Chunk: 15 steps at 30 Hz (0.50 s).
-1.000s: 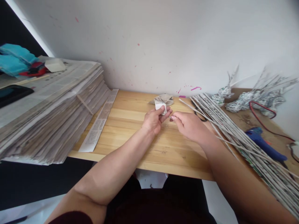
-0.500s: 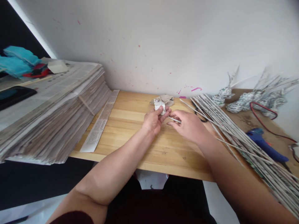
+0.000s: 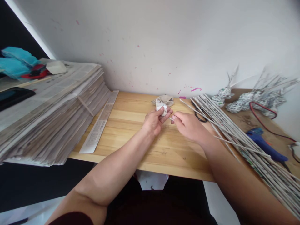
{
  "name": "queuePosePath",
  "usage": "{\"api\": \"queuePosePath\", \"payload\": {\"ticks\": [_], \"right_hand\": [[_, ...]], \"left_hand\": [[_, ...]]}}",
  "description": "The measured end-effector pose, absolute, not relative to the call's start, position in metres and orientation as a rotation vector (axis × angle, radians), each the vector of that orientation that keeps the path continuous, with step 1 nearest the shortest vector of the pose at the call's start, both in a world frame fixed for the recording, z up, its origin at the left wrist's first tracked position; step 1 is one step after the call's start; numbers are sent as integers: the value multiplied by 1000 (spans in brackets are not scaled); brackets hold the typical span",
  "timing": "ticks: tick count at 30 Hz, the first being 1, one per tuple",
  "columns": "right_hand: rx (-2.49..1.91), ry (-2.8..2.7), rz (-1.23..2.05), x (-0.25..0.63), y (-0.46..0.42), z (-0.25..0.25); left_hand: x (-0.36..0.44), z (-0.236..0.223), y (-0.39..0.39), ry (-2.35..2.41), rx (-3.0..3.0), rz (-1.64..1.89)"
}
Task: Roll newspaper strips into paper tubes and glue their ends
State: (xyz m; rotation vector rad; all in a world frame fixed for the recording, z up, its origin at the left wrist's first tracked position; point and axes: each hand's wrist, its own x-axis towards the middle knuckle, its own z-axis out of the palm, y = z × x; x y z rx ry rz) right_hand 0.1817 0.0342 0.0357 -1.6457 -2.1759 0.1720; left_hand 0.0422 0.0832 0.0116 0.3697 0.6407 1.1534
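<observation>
My left hand (image 3: 154,120) pinches a small folded piece of newspaper (image 3: 161,107) above the wooden table (image 3: 131,137). My right hand (image 3: 188,125) is closed beside it, gripping a thin rolled paper stick whose tip (image 3: 170,118) pokes out toward the left fingers. The two hands almost touch. Just behind them a crumpled wad of paper (image 3: 165,99) lies on the table.
A tall stack of newspapers (image 3: 47,106) fills the left side, with a cut newspaper strip (image 3: 99,125) beside it. A bundle of rolled paper sticks (image 3: 236,134) lies on the right, over scissors (image 3: 200,116). A blue glue gun (image 3: 264,145), a red cable and woven paper pieces (image 3: 255,98) sit far right.
My right hand pulled the stick back a little, so less of its tip shows than half a second ago. The left hand stayed in place with the paper piece.
</observation>
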Motion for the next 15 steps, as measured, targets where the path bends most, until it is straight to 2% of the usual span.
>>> {"api": "queuePosePath", "payload": {"ticks": [4,8,15], "right_hand": [[-1664,-2145,-15,181,35,32],[-1452,-2173,-38,181,37,26],[-1470,-2216,-149,182,37,30]], "left_hand": [[43,11,84,664,365,1183],[42,11,85,672,339,1195],[40,17,82,607,406,1185]]}}
